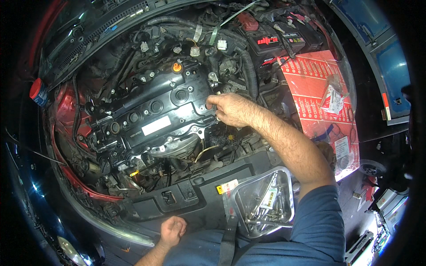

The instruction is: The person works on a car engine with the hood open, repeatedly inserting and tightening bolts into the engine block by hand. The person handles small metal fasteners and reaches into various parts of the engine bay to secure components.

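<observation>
With the left hand loosely curled well apart, the right hand, its grip unclear, should work lightly at the right edge of the cover.

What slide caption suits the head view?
Right hand at one end of the black engine cover, left hand loosely curled, silvery rectangular tray holding tools nearby.

Engine cover is showing smooth, semi-gloss plastic; front panel is showing matt plastic; tray gleaming like metal; sleeve showing matt cloth
</observation>
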Motion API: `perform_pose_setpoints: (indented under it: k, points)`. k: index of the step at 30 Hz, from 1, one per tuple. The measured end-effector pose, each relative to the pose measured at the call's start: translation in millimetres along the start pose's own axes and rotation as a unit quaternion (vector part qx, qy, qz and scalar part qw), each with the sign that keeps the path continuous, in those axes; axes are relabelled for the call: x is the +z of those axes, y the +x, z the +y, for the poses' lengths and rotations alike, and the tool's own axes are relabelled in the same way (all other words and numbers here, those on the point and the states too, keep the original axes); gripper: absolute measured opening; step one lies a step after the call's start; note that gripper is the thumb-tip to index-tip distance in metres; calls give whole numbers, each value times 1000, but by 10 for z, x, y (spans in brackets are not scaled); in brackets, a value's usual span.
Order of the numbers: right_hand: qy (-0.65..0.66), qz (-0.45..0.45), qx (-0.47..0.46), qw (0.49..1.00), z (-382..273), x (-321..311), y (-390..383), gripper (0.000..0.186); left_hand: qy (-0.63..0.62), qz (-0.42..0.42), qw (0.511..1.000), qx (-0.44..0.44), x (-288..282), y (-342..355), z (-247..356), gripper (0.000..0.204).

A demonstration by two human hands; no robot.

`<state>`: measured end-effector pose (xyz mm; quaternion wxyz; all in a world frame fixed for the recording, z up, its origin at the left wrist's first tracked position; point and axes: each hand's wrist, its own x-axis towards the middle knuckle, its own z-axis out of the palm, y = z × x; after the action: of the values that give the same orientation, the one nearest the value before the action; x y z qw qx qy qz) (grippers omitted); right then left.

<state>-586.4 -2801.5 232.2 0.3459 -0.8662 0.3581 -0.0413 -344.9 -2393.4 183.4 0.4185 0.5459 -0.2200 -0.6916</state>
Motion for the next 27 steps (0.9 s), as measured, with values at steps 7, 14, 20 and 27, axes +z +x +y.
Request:
perform_pose_setpoints:
  k: [7,14,20,27]
  points:
    - [-5,-2,5,1000,-19,-7,-2,26,12,5,1000,9,33,-2,33,26]
    - [57,101,48,992,19,-187,142,19,7,8,999,33,54,-7,24,26]
    - [98,366,7,925,59,-78,644,12,14,4,1000,16,49,-1,24,28]
    - [-5,374,61,925,93,258,872,16,8,14,999,31,70,-6,25,23]
